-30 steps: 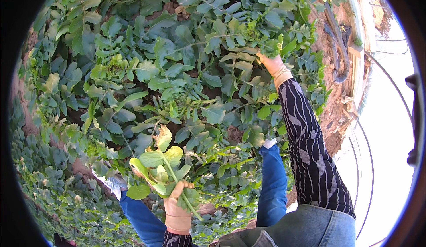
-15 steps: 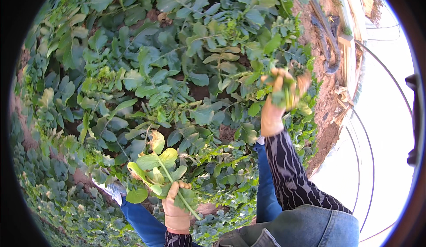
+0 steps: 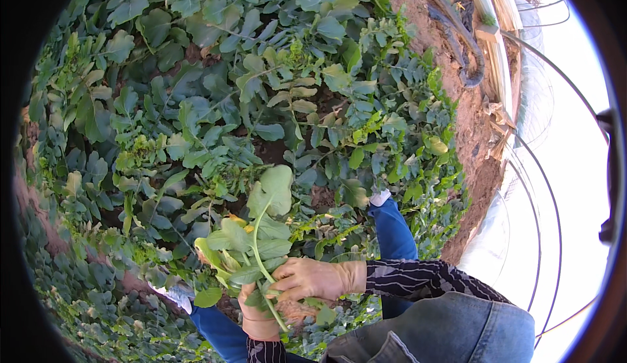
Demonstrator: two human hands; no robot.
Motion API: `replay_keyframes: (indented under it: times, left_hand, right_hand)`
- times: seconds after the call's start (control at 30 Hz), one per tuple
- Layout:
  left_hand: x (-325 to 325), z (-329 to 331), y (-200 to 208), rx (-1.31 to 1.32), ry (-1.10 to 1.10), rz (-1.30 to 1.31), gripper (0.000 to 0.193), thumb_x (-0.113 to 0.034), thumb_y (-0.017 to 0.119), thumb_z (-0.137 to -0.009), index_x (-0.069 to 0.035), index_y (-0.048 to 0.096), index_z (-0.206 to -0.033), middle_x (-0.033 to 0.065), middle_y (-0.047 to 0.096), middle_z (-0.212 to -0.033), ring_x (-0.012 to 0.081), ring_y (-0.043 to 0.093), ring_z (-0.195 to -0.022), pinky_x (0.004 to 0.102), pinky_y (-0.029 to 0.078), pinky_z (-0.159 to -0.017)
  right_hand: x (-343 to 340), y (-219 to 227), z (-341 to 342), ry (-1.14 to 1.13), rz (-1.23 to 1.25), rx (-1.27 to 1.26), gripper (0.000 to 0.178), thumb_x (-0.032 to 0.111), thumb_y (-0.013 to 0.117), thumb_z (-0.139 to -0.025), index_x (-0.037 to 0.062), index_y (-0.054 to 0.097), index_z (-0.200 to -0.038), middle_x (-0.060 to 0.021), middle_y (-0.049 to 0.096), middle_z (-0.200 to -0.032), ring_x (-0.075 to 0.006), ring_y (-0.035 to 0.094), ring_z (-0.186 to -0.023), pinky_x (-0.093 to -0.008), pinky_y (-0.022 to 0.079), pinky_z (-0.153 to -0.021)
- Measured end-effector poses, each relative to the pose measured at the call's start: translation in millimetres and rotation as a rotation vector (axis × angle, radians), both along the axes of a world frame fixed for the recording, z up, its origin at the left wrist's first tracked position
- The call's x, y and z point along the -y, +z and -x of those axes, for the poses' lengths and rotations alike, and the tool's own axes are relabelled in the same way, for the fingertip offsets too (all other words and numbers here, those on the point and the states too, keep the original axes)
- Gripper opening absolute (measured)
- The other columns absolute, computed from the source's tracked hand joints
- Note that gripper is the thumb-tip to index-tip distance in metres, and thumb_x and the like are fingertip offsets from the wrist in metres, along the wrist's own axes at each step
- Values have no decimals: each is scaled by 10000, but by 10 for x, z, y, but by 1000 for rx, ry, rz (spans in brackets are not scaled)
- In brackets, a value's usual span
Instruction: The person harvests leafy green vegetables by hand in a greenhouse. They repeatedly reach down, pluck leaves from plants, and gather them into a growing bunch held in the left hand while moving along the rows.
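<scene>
My left hand, in a thin beige glove, is closed round the stems of a bunch of picked leaves. Some leaves in the bunch are green, others yellowed, and one long pale stem slants down past the fingers. From the right, my right hand, gloved alike, reaches across and meets the left one. Its fingers curl over the stems at the bunch's lower part; the fingertips are partly hidden among the leaves.
Dense leafy green plants spread ahead and to the left. Bare reddish soil runs along the right, with a dark hose-like strip on it. Beyond stands clear plastic sheeting with thin curved hoops. My shoes are among the plants.
My right hand has come down and left from over the plants, bringing leaves to the bunch in my left hand. A large green leaf now tops the bunch. The left hand has stayed nearly in place.
</scene>
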State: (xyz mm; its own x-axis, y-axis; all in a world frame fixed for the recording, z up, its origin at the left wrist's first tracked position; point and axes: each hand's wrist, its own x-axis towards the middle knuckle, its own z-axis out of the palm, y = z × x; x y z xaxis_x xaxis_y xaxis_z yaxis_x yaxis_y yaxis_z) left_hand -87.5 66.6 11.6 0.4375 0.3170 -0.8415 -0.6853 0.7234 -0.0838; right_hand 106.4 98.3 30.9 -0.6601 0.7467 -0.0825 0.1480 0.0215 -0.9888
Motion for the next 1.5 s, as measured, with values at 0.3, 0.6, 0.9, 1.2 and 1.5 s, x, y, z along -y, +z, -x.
replay_keyframes:
  times: [0.3,0.6,0.9,1.2,1.5]
  left_hand:
    - [76,-31,-150,27,28,-262,465,-107,608,-836,13,528,-1278,123,608,-1098,303,566,-1110,426,457,-997]
    - [4,-275,85,-147,-79,-231,507,-84,675,-829,-15,488,-1294,130,599,-1220,266,561,-1134,409,456,-997]
    - [204,-218,-264,-365,-111,-150,197,-125,559,-914,16,592,-1048,146,632,-1040,249,605,-1017,382,551,-806]
    - [-42,-60,-39,-251,159,-162,208,-112,626,-805,22,613,-963,111,619,-990,302,548,-1018,470,327,-1088]
    - [-75,175,37,-231,184,-88,262,-59,593,-778,32,600,-1024,129,623,-970,316,583,-1038,431,448,-984]
  right_hand:
    - [-9,136,-262,-124,432,-158,278,290,562,-931,79,624,-1103,-115,623,-1080,-348,563,-980,-425,469,-835]
    - [-41,115,68,225,211,770,194,192,589,-762,16,666,-735,-130,652,-704,-285,656,-632,-464,504,-557]
    - [-664,-66,-679,-220,288,458,324,204,591,-898,26,610,-1169,-181,677,-1061,-333,677,-887,-408,557,-754]
    - [-2577,-621,-675,-318,-353,742,250,3,490,-869,24,658,-1052,-179,681,-1039,-338,653,-960,-400,526,-846]
    - [-3404,-1151,-421,459,-293,1758,225,138,571,-866,120,744,-1009,-75,715,-1065,-244,673,-1025,-372,511,-805]
